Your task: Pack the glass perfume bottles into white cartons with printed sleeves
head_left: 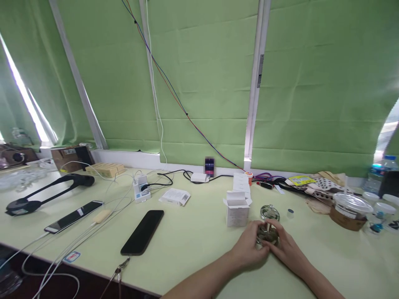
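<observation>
Both of my hands close around a small metallic, glassy object (268, 233) resting on the pale green table (193, 232). My left hand (247, 245) grips its left side and my right hand (285, 247) its right side. A round shiny part (269, 212) of it rises just behind my fingers. An open white cardboard box (237, 209) stands just left of my hands, and a tiny clear cap (290, 213) lies to the right.
A black phone (142, 231) lies face down to the left, beyond it a second phone (73, 216) on a cable, a charger (141, 189) and a black stand (46, 192). Plastic cups (349, 209), jars and a bottle (378, 172) crowd the right side.
</observation>
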A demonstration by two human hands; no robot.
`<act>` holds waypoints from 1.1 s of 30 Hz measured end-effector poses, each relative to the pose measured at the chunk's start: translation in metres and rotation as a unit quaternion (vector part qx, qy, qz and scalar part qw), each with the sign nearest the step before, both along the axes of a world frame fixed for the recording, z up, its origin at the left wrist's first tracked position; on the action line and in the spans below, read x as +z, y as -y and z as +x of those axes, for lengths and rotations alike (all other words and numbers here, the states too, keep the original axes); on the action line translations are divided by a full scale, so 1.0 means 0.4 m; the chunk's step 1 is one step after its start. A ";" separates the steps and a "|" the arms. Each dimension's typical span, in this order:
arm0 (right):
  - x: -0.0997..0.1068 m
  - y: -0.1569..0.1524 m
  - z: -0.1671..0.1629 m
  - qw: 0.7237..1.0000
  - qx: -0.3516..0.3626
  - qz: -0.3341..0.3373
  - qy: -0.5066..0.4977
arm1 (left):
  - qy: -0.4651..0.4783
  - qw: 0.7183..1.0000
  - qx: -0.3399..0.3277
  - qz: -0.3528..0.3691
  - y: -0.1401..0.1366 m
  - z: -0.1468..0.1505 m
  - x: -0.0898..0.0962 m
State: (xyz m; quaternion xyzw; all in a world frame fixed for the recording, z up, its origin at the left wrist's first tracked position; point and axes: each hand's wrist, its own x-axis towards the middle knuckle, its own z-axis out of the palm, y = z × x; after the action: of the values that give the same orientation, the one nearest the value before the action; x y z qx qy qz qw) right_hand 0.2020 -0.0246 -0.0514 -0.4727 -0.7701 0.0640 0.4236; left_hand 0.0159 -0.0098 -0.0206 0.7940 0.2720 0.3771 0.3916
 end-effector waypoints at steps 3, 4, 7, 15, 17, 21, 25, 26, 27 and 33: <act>0.002 -0.002 0.001 1.000 0.003 0.015 0.010 | 0.003 1.000 -0.001 0.012 0.002 -0.001 -0.003; 0.002 -0.002 0.001 1.000 0.004 0.018 0.014 | 0.003 1.000 0.001 0.014 0.002 -0.001 -0.003; 0.000 -0.006 0.000 1.000 0.009 0.020 0.011 | -0.003 0.999 -0.002 0.034 0.003 -0.001 0.003; -0.004 -0.016 -0.002 0.999 0.014 0.017 -0.031 | 0.032 0.998 0.008 0.057 -0.007 -0.001 0.015; -0.008 -0.016 0.000 0.999 0.018 0.016 -0.040 | 0.031 0.998 0.009 0.053 -0.009 0.000 0.010; -0.023 -0.018 0.005 0.998 0.029 0.017 -0.051 | 0.037 0.998 0.027 0.030 -0.014 0.003 -0.008; -0.035 -0.022 0.010 0.997 0.031 0.029 -0.063 | 0.041 0.998 0.014 0.039 -0.012 0.002 -0.007; -0.035 -0.022 0.010 0.997 0.031 0.027 -0.059 | 0.039 0.998 0.010 0.045 -0.010 0.002 -0.003; -0.033 -0.021 0.011 0.998 0.031 0.021 -0.051 | 0.036 0.998 0.007 0.049 -0.008 0.002 0.001; -0.020 -0.017 0.007 0.999 0.020 0.007 -0.047 | 0.025 0.999 0.019 0.021 -0.009 0.005 -0.004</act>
State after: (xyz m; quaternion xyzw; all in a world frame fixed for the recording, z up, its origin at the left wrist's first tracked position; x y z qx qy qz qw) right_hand 0.2049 -0.0177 -0.0596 -0.4505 -0.7591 0.0888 0.4614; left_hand 0.0177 -0.0063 -0.0224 0.7871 0.2688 0.4101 0.3743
